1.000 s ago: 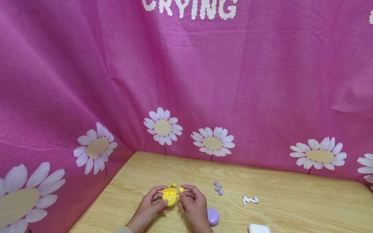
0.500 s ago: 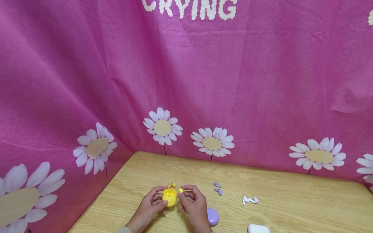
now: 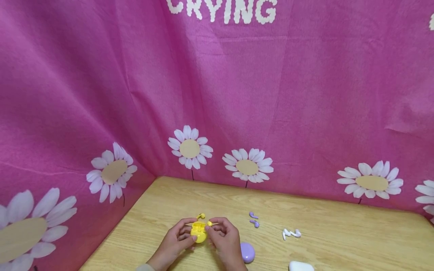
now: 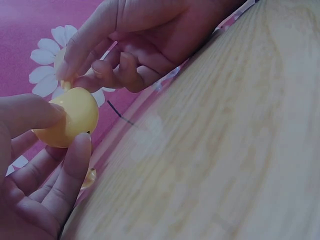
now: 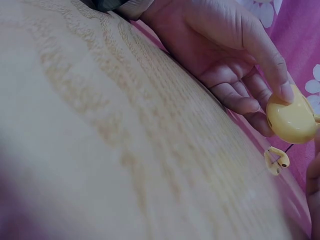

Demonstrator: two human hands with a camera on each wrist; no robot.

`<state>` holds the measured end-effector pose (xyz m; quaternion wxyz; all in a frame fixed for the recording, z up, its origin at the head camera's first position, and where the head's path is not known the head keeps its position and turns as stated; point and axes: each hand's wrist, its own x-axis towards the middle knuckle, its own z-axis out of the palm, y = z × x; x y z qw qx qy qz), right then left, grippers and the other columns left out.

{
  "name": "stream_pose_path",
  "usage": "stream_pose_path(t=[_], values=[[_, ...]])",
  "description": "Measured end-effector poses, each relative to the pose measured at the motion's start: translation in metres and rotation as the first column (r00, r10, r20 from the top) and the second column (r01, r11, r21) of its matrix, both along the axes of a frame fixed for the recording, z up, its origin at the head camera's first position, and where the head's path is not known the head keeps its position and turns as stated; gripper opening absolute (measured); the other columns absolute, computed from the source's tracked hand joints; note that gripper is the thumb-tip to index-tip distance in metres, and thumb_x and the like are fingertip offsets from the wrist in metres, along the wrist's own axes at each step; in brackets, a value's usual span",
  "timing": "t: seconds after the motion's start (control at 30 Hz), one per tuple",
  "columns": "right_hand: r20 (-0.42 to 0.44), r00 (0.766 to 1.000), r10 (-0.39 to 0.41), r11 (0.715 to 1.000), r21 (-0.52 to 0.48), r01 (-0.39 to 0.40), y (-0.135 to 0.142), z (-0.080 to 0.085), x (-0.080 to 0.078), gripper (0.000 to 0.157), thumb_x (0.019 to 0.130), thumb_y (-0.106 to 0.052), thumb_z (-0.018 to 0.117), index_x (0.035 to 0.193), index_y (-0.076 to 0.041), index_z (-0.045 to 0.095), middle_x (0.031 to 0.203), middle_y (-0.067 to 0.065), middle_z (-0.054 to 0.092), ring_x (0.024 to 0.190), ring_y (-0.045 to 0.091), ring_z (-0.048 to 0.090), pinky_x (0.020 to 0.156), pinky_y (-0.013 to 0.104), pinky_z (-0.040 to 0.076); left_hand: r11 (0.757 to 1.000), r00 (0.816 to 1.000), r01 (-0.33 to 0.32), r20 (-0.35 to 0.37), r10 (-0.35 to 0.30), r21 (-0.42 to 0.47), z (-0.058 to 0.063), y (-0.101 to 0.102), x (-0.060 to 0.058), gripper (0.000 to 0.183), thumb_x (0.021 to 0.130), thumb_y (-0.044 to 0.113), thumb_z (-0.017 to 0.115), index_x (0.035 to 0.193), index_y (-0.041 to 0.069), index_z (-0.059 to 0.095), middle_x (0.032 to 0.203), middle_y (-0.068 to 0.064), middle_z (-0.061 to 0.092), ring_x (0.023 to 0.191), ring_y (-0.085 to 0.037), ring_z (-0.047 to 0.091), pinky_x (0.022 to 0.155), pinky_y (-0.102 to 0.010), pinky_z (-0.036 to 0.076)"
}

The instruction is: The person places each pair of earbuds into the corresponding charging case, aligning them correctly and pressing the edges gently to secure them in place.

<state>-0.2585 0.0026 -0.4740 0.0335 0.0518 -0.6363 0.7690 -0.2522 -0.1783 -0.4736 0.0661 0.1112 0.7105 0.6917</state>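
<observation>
My left hand (image 3: 176, 240) grips a glossy yellow earbud case (image 3: 199, 237) whose lid stands raised, showing the hollows inside. Its thumb presses the front of the case (image 4: 75, 117) in the left wrist view, with fingers behind and below. Between thumb and index finger my right hand (image 3: 224, 238) pinches a yellow earbud (image 3: 210, 223), held right at the case's right edge; its stem is mostly hidden by the fingers. A second yellow earbud (image 3: 201, 216) lies on the table just behind the case, and the right wrist view shows this earbud (image 5: 276, 160) below the case.
Two purple earbuds (image 3: 254, 223) lie to the right on the wooden table (image 3: 162, 203), with white earbuds (image 3: 296, 233) farther right. A round purple case (image 3: 248, 252) sits beside my right wrist. A white case (image 3: 301, 266) is at the front edge of view. Pink flowered cloth (image 3: 237, 94) hangs behind.
The pinched yellow earbud has moved slightly left and down, closer to the case's opening. The case has shifted a little right and down with my left hand. The other earbuds have stayed put.
</observation>
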Motion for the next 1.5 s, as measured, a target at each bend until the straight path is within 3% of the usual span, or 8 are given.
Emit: stream_pose_path(t=[0.23,0.43,0.67,0.97,1.23,1.5], values=[[0.009,1.0,-0.013,0.998,0.065,0.012,-0.001,-0.002,-0.001,0.027,0.08,-0.011,0.077,0.103,-0.002,0.066,0.079,0.004,0.064,0.056,0.006,0.049,0.046,0.015,0.038,1.0,1.0,0.026,-0.013,-0.026,0.002,0.002,0.001,0.001,0.056,0.09,0.008,0.067,0.138,-0.004,0.041,0.11,-0.012,0.063,0.087,-0.016,0.061,0.071,-0.03,0.058],[-0.002,1.0,-0.009,0.991,0.132,0.009,-0.001,-0.001,0.001,0.025,0.08,-0.012,0.078,0.1,-0.002,0.067,0.079,0.003,0.064,0.061,0.005,0.051,0.05,0.013,0.039,0.999,0.999,0.036,-0.014,-0.036,0.0,0.001,0.001,0.002,0.055,0.089,0.006,0.067,0.138,-0.004,0.042,0.108,-0.011,0.063,0.088,-0.016,0.061,0.071,-0.031,0.059],[-0.009,1.0,0.012,0.994,0.107,-0.011,0.0,0.014,0.008,0.022,0.08,-0.005,0.076,0.098,0.004,0.066,0.077,0.005,0.061,0.058,0.005,0.048,0.047,0.013,0.036,0.999,0.999,0.03,-0.024,-0.03,-0.014,0.002,0.001,0.0,0.055,0.09,0.007,0.067,0.138,-0.003,0.043,0.109,-0.011,0.063,0.088,-0.017,0.061,0.07,-0.03,0.058],[-0.009,0.999,0.048,0.995,0.091,-0.047,0.0,-0.001,0.0,0.017,0.089,-0.006,0.066,0.104,0.003,0.066,0.076,0.004,0.058,0.053,0.007,0.048,0.043,0.015,0.038,0.999,0.999,0.031,-0.038,-0.031,-0.013,0.0,0.001,0.001,0.055,0.089,0.006,0.067,0.137,-0.004,0.043,0.106,-0.011,0.063,0.088,-0.015,0.061,0.07,-0.029,0.058],[-0.05,0.996,0.079,0.995,0.058,-0.076,0.004,0.025,0.016,0.018,0.093,-0.004,0.06,0.104,0.009,0.063,0.072,0.01,0.057,0.055,0.011,0.052,0.044,0.015,0.04,1.0,0.999,0.025,-0.039,-0.025,-0.011,0.002,0.002,-0.001,0.055,0.089,0.008,0.068,0.137,-0.003,0.044,0.107,-0.011,0.063,0.088,-0.015,0.061,0.07,-0.029,0.058],[-0.045,0.997,0.061,0.994,0.097,-0.056,0.001,0.001,0.001,0.017,0.091,-0.01,0.066,0.1,0.005,0.066,0.072,0.002,0.057,0.053,0.008,0.049,0.043,0.015,0.04,0.999,0.999,0.029,-0.044,-0.03,-0.017,0.001,0.001,0.0,0.055,0.089,0.007,0.067,0.138,-0.004,0.043,0.106,-0.011,0.062,0.088,-0.015,0.061,0.07,-0.029,0.058]])
